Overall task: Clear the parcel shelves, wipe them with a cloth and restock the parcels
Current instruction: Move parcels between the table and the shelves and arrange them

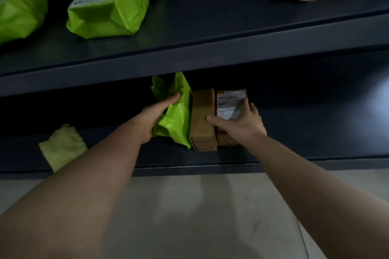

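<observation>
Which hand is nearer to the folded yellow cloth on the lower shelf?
Left. The left hand presses the green mailer bag, a little right of the cloth. The right hand rests on the labelled box, farther right, beyond the plain brown box.

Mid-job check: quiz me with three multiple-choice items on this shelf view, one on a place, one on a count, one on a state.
1. Where is the yellow cloth?
A. lower shelf, left of the hands
B. upper shelf
C. floor

2. How many green parcels show?
A. one
B. two
C. three

3. What is the right hand doing?
A. hanging free
B. resting on the labelled box
C. holding the cloth

Answers:
1 A, it lies on the lower shelf.
2 C, two above, one at the left hand.
3 B, fingers cover its label.
</observation>
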